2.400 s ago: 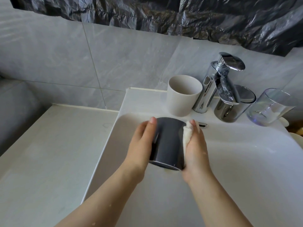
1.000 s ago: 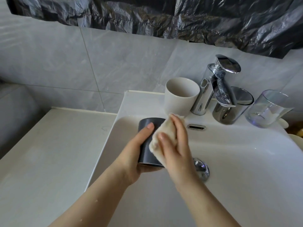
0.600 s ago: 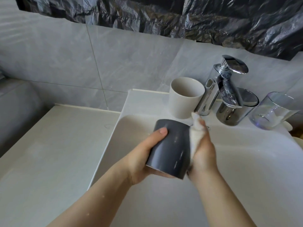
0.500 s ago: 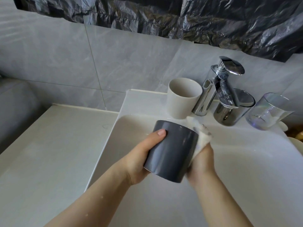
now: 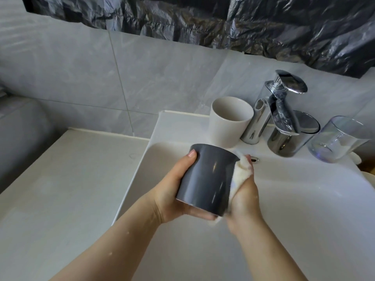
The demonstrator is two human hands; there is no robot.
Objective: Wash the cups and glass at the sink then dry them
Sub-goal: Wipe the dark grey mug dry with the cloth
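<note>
My left hand (image 5: 174, 191) grips a dark grey cup (image 5: 209, 179) over the white sink basin (image 5: 294, 209), thumb on its near wall, fingers under its base. My right hand (image 5: 243, 197) holds a cream cloth (image 5: 239, 171) and presses it against the cup's right side. A beige cup (image 5: 229, 126) stands upright on the sink's back ledge, left of the chrome tap (image 5: 280, 104). A chrome cup (image 5: 290, 136) leans to the right of the tap. A clear glass (image 5: 336, 138) tilts at the far right of the ledge.
A pale countertop (image 5: 60, 189) runs along the left of the sink. Grey tiles (image 5: 81, 74) back the sink, with crumpled black plastic sheeting (image 5: 223, 19) hung above. The overflow slot (image 5: 254, 159) shows just beyond my right hand.
The cloth went from the cup's front face round to its right side, and the cup tipped more upright in my left hand. The cups on the ledge have not moved.
</note>
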